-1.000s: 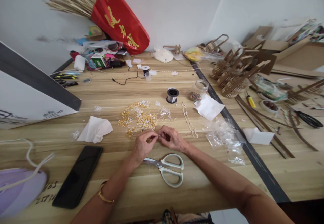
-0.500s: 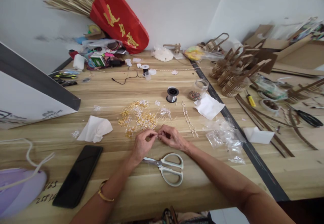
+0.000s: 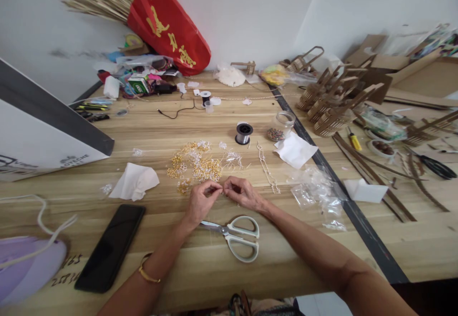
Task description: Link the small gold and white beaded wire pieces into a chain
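My left hand and my right hand meet fingertip to fingertip over the wooden table. Both are closed in a pinch, and whatever lies between the fingers is too small to name. Just beyond them spreads a pile of small gold and silver beads. To its right are thin pale pins and a loose beaded strand. White-handled scissors lie below my hands, blades pointing left, partly behind my left wrist. A spool of clear thread stands beyond the beads.
Left of my hands are a crumpled tissue and a black phone. A glass jar with beads, a white paper and clear plastic bags sit to the right. Small woven baskets stand farther right.
My hands stay pinched together in nearly the same spot. My left hand and forearm have shifted very slightly left, showing a little more of the scissor blades.
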`<state>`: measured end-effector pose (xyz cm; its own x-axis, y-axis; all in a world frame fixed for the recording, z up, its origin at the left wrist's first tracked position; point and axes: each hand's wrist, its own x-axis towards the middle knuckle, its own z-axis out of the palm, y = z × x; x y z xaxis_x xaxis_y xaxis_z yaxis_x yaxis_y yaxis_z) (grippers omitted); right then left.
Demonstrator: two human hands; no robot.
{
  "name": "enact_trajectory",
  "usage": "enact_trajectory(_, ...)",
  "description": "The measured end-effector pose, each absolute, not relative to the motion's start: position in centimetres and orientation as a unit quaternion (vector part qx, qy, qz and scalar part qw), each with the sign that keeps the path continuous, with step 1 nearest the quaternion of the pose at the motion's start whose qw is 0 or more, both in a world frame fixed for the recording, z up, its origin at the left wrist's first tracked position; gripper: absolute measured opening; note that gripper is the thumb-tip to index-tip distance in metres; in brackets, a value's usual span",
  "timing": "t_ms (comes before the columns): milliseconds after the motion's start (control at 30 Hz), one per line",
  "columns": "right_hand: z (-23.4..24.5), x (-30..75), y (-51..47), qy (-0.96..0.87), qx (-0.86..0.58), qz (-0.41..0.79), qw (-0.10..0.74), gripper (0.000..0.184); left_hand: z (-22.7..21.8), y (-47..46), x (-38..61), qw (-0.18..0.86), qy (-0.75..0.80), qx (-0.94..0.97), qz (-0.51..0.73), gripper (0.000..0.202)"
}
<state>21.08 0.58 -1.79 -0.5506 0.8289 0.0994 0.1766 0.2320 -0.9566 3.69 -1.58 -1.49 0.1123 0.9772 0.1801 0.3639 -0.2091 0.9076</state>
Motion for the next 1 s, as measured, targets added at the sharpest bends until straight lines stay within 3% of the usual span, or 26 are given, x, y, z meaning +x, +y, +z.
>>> enact_trajectory(433, -1.56, 21.15, 0.71, -0.683, -0.362, 0.55, 0.316, 0.022, -1.53, -1.52, 3.85, 0.421, 0.534, 0.607, 0.412, 0.01)
enact_trajectory(767, -1.53, 21.02, 0.67, -0.677, -0.36, 0.554, 0.325, 0.022, -1.18, -1.6, 3.84, 0.341, 0.53, 0.672, 0.39, 0.006)
enact_trajectory(1000, -1.8, 20.93, 0.72, -0.673, -0.359, 0.555, 0.331, 0.021, -0.87, -2.16, 4.11, 0.215, 0.503, 0.739, 0.393, 0.009)
